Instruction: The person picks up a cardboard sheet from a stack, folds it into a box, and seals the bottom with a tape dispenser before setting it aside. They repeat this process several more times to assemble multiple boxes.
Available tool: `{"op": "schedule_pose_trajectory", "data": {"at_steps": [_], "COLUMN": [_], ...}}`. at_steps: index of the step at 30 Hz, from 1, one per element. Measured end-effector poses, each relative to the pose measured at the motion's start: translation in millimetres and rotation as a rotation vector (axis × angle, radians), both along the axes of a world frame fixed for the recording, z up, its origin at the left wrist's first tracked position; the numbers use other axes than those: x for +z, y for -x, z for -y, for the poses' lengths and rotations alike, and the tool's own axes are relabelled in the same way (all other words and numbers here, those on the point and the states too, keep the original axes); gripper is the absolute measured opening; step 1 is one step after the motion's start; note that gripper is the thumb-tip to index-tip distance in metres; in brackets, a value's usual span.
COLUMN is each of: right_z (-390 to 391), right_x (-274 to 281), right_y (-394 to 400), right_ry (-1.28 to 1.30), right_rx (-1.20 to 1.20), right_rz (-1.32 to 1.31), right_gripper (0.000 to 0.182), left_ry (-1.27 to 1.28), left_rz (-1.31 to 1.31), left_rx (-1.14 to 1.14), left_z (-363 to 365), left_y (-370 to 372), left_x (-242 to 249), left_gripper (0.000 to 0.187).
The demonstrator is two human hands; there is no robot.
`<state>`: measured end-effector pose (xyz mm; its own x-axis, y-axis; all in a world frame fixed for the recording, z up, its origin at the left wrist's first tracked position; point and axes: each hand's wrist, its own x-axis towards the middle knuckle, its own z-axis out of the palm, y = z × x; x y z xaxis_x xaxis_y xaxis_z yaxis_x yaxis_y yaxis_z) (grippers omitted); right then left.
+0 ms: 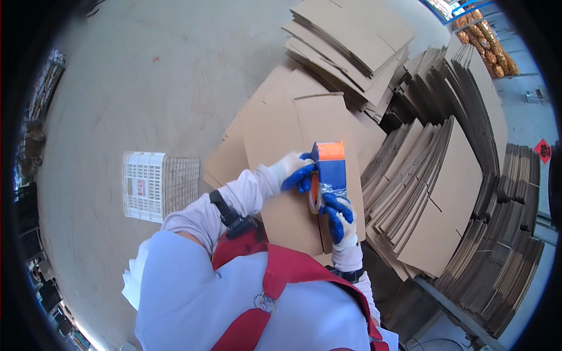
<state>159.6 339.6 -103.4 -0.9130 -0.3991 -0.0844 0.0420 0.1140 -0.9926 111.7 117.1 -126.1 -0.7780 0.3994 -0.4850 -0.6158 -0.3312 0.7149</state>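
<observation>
A blue and orange tape dispenser (pixel 331 172) is held over a flat cardboard sheet, in front of my body. An orange-brown tape roll (pixel 314 192) shows at its left side, and crinkled clear tape lies across its near end. My left hand (pixel 297 172), in a white glove with blue-coated fingers, is closed on the dispenser's left side. My right hand (pixel 341 219), gloved the same way, has its fingers curled at the near end by the clear tape. Exactly what its fingertips grip is partly hidden. The cardboard sheet (pixel 287 219) lies beneath both hands.
A white plastic crate (pixel 143 184) stands on the floor to the left. Flattened cartons (pixel 357 44) are piled ahead. More cartons (pixel 436 205) lean in rows at the right, beside a metal bar (pixel 459 313). Filled orange net sacks (pixel 486 44) stand at the far right.
</observation>
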Motion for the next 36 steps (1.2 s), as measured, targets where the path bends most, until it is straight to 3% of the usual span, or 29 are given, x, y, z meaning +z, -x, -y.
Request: {"op": "schedule_pose_trajectory", "data": {"at_steps": [3, 5, 6, 7, 9, 11, 14, 17, 20, 21, 23, 24, 25, 27, 28, 30, 32, 33, 35, 36], "right_z": [10.4, 12.4, 14.4, 16.7, 23.5, 24.9, 31.0, 38.6, 52.5, 53.8, 53.1, 53.4, 53.4, 52.6, 53.3, 56.1, 52.0, 50.1, 48.9, 48.2], "right_x": [-0.8, -1.2, -0.2, 1.2, 5.3, 3.2, 24.3, 24.0, 47.6, 47.7, 39.9, 39.1, 38.1, 37.1, 39.5, 40.7, 33.2, 30.5, 28.2, 25.7], "right_y": [-0.3, 2.0, 2.2, 2.9, 8.0, 7.0, 14.4, 26.9, 39.4, 42.0, 43.7, 43.0, 43.3, 42.2, 42.1, 41.4, 38.1, 39.7, 41.1, 44.0], "right_ry": [0.054, 0.056, 0.049, 0.054, 0.055, 0.164, 0.083, 0.023, 0.030, 0.027, -0.034, 0.035, 0.102, 0.087, 0.070, 0.109, 0.089, 0.066, 0.038, 0.089], "right_rx": [0.013, 0.009, 0.007, 0.007, -0.080, -0.102, 0.064, 0.021, 0.023, 0.032, 0.031, 0.033, 0.032, 0.038, 0.046, 0.019, 0.032, 0.047, 0.047, 0.060], "right_rz": [-0.134, -0.126, -0.102, -0.105, 0.002, 0.019, -0.029, -0.126, -0.013, 0.013, -0.040, 0.040, 0.118, 0.119, 0.109, 0.163, 0.129, 0.106, 0.076, 0.069], "right_gripper": [0.025, 0.025, 0.025, 0.025, 0.026, 0.026, 0.027, 0.027, 0.028, 0.028, 0.028, 0.029, 0.030, 0.030, 0.030, 0.030, 0.029, 0.029, 0.029, 0.029], "left_ry": [0.091, 0.807, 0.947, 0.952, 1.217, 1.268, 1.390, 1.447, 1.321, 1.317, 1.310, 1.464, 1.459, 1.141, 1.024, 1.297, 1.552, 1.561, 1.688, 1.649], "left_rz": [0.111, -0.361, -0.539, -0.542, -1.007, -0.945, -0.830, -0.711, -0.351, -0.347, -0.087, -0.421, -0.425, -0.239, 0.084, -0.568, -0.251, -0.275, -0.414, -0.355], "left_rx": [0.035, 0.043, 0.118, 0.118, 0.146, 0.302, 0.269, 0.149, -0.038, -0.041, -0.329, -0.521, -0.528, -0.739, -0.626, -0.440, -0.545, -0.543, -0.985, -0.762], "left_z": [-3.0, -2.1, 0.6, 6.3, 30.7, 61.5, 107.3, 115.8, 126.3, 124.5, 118.6, 126.3, 128.4, 127.3, 123.2, 146.4, 162.9, 166.3, 169.1, 158.3], "left_y": [1.7, 5.6, 5.1, 8.7, 29.5, 60.5, 107.8, 134.8, 162.9, 164.6, 170.2, 178.6, 180.1, 178.0, 168.2, 119.4, 137.2, 161.5, 188.6, 185.4], "left_x": [-9.3, -18.5, 0.6, 1.2, 1.3, 0.1, 9.1, 11.5, -2.2, -7.8, -19.6, -83.3, -81.2, -62.7, -41.3, -11.7, -76.9, -99.9, -131.5, -92.7], "left_gripper": [0.027, 0.024, 0.021, 0.021, 0.019, 0.018, 0.020, 0.023, 0.033, 0.033, 0.038, 0.045, 0.045, 0.043, 0.040, 0.038, 0.037, 0.037, 0.038, 0.040]}}
